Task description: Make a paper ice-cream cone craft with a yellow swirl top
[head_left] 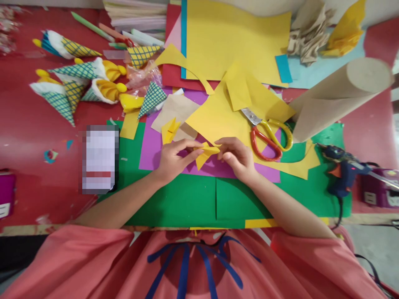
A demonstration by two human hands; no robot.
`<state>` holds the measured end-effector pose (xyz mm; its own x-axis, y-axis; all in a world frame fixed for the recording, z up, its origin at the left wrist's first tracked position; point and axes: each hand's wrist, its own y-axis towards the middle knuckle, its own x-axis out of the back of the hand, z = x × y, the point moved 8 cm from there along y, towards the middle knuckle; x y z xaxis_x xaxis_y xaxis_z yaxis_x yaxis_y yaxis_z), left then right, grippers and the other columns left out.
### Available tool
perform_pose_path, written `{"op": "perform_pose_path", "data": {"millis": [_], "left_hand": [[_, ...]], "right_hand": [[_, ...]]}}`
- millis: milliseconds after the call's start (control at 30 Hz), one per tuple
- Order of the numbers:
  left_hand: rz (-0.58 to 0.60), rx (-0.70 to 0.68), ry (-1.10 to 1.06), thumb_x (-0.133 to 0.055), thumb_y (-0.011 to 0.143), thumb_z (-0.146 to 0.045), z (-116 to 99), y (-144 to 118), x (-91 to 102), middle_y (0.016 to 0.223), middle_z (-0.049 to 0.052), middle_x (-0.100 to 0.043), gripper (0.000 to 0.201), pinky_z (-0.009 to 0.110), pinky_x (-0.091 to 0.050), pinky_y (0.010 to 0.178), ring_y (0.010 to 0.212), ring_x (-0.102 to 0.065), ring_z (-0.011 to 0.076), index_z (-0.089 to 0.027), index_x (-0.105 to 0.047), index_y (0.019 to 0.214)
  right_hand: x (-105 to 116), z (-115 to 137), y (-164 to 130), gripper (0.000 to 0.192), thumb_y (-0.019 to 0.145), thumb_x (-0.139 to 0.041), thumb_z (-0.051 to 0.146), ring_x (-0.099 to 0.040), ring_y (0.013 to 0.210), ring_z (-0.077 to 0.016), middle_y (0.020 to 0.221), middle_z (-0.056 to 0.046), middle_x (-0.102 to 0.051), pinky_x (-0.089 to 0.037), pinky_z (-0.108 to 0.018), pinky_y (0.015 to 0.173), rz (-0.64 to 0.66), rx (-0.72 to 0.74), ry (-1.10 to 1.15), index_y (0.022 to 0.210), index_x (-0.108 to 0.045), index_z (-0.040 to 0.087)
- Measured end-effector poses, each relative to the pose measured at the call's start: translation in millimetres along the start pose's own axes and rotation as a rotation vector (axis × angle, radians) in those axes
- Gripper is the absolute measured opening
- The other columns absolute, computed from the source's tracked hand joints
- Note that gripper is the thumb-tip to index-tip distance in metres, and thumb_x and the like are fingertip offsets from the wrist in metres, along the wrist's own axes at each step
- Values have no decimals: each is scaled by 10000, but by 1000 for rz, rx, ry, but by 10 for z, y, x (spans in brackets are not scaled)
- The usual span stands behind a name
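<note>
While both hands are brought together at the centre of the frame, a small folded yellow paper piece (206, 151) is pinched between them just above the purple sheet (149, 153). The left hand (174, 160) is closed on the piece's left end, fingers curled narrow over it; the right hand (235, 158) is closed on its right end with the fingertips. The piece's long axis is laid roughly left to right, tilting down toward the left hand, so neither hand is nearer. A second folded yellow piece (170, 129) is seen just upper left of the left hand. Scissors (268, 135) are lying near the right hand, to its upper right, on the worktop (31, 124), and a glue gun (341, 172) is set well apart at right.
</note>
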<state>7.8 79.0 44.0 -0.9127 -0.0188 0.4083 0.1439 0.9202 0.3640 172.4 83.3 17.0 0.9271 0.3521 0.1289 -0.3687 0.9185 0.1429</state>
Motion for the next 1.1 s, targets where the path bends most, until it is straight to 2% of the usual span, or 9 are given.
{"op": "perform_pose_path", "data": {"millis": [167,333,600,700,800,1000,1100], "left_hand": [[23,-104,63,-699,822,-267,-75,-16,-28,801,6,-776,89,153,-552,608,649,-708,89,-187,-715,857],[43,-179,97,-673,844,-264,-121,-38,-43,785,2,-772,86,151,-547,600,640,-705,86,-187,-711,848],[56,-249,160,-656,854,-251,-179,-43,-62,738,-5,-761,81,155,-551,604,618,-698,87,-185,-695,828],[60,-203,146,-649,854,-229,-164,-31,-62,793,7,-768,70,155,-559,645,688,-715,94,-180,-694,876],[50,-161,145,-639,857,-230,-135,-31,-53,821,4,-768,85,158,-560,656,713,-716,96,-185,-689,911],[8,-211,217,-626,878,-309,-110,-93,-9,792,5,-763,132,182,-563,661,710,-711,104,-203,-703,865],[-26,-238,212,-629,878,-317,-116,-115,28,808,-1,-764,124,193,-571,681,729,-714,106,-218,-703,889]], "right_hand": [[-3,116,-20,210,860,-648,360,-579,535,-86,716,17,-686,-476,-218,505,-43,112,-211,1019,-615,227],[9,209,-23,100,867,-643,274,-641,611,-97,841,-21,-745,-508,-228,543,-71,215,-249,953,-660,226],[27,212,-11,101,885,-618,275,-670,667,-130,780,-32,-741,-529,-265,599,-85,177,-242,877,-692,208],[74,185,-19,96,890,-616,259,-672,679,-130,778,-32,-737,-533,-273,621,-137,160,-192,854,-688,205],[101,104,-21,122,892,-615,302,-679,711,-138,798,-40,-734,-544,-285,647,-163,84,-133,852,-673,202],[34,-1,11,239,842,-664,416,-620,597,-99,805,-13,-692,-513,-230,542,-91,-23,-56,966,-616,217],[-27,-37,25,339,828,-679,426,-609,627,-97,787,7,-648,-510,-221,557,-20,-41,-25,1068,-557,220]]}}
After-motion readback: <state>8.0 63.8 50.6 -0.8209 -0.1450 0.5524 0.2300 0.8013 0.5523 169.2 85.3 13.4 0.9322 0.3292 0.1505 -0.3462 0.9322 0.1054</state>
